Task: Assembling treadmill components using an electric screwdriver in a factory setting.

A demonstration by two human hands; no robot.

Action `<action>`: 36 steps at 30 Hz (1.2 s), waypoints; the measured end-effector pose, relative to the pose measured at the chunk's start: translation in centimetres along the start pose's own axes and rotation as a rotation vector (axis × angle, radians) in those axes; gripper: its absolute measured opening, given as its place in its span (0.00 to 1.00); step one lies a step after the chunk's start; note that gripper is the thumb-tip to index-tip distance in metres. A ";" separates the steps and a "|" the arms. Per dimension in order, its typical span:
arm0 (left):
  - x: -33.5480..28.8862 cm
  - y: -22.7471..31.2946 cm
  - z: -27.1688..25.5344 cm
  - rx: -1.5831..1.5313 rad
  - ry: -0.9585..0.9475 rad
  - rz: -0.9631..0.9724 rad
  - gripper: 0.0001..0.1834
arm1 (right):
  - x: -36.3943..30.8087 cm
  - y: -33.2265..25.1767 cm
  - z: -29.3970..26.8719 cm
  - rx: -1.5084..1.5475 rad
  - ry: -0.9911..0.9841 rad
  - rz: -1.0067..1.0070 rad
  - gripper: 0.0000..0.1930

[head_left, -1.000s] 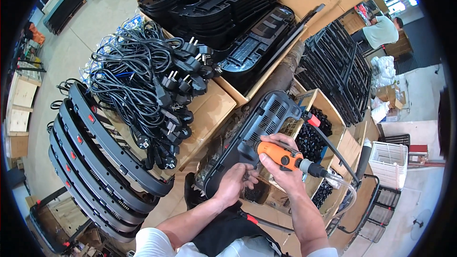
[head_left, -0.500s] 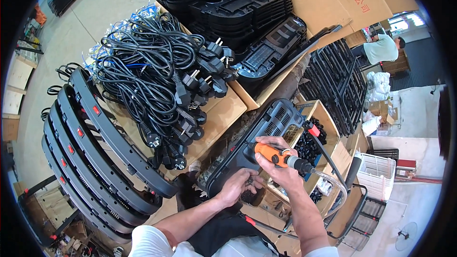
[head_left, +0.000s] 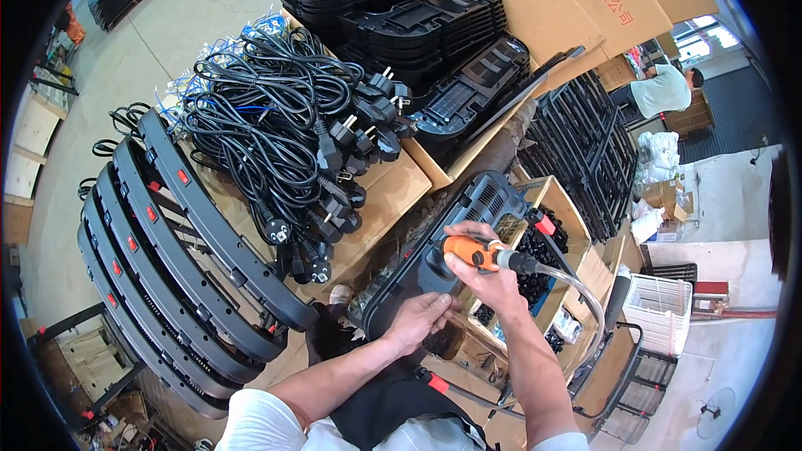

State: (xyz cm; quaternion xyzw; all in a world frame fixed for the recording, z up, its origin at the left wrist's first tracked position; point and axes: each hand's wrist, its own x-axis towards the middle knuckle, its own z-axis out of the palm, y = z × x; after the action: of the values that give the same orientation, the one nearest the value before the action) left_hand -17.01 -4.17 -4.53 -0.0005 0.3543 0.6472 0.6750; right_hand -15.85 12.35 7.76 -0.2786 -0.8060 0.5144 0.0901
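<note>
My right hand [head_left: 494, 286] is wrapped round an orange air screwdriver [head_left: 464, 250], whose clear hose [head_left: 581, 278] runs off to the right. The tool lies across a long black plastic housing [head_left: 483, 202] with a vented end, set slantwise before me. My left hand [head_left: 415, 321] is by the housing's near end, thumb and fingers pressed together. Whatever it may pinch is too small to make out. Just beneath those fingers sits a small container of dark bits [head_left: 443, 342].
Left of the housing, black power cords with plugs [head_left: 259, 117] are heaped on cardboard. Curved grey frames [head_left: 221, 200] stand at far left. A carton [head_left: 434, 169] holds stacked black covers [head_left: 418, 29]. To the right, a wooden bin [head_left: 576, 200] contains small black parts. A person [head_left: 664, 92] stands far off.
My left fingers have closed together from a looser, cupped pose with small bits in them. The right hand and screwdriver have shifted slightly left and up. The whole view has shifted a little.
</note>
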 end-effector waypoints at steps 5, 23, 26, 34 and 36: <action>-0.4 0.1 0.9 -0.041 0.006 0.039 0.15 | -1.7 0.4 -0.2 0.099 0.104 -0.083 0.26; -12.2 -8.1 2.7 -0.103 0.195 0.009 0.12 | -28.7 2.1 -1.7 0.588 0.342 -0.072 0.26; -14.3 -10.4 3.1 -0.169 0.228 -0.070 0.14 | -31.8 3.4 -0.9 0.628 0.305 -0.098 0.26; -16.8 -12.9 3.3 -0.329 0.321 -0.123 0.15 | -35.6 4.5 2.5 0.533 0.204 -0.130 0.26; -16.8 -13.2 2.8 -0.297 0.309 -0.134 0.15 | -35.7 4.3 3.0 0.463 0.211 -0.168 0.26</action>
State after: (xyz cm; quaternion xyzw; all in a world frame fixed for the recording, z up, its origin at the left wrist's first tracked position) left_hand -2.61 -19.69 -0.40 -0.2225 0.3535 0.6380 0.6468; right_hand 13.99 -7.97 7.67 -0.2347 -0.6732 0.6441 0.2773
